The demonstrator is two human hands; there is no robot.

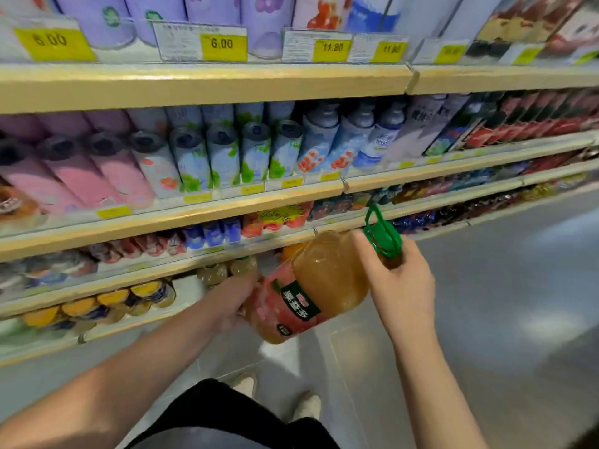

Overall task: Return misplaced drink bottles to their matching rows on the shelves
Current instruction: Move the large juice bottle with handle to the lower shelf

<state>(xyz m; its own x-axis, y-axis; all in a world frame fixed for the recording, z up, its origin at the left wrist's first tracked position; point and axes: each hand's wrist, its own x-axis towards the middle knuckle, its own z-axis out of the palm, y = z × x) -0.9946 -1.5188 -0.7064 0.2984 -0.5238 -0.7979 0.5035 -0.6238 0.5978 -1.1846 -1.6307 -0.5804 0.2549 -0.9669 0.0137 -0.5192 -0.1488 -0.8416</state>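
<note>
A large juice bottle (319, 286) with amber liquid, a pink label and a green cap with a carry loop (382, 236) is tilted in front of the low shelves. My right hand (400, 283) grips its neck just below the cap. My left hand (231, 301) cups its base from the shelf side. Behind the base, on a low shelf, stand similar amber bottles (223, 272) and an orange one (291, 249). Part of the bottle's base is hidden by my left hand.
Wooden-edged shelves (201, 82) run across the view, with pastel cans (223, 155), white bottles (348, 140) and yellow price tags (222, 45). Orange-capped bottles (97, 306) fill the lowest row at left. Grey floor (502, 303) lies to the right; my feet (308, 405) are below.
</note>
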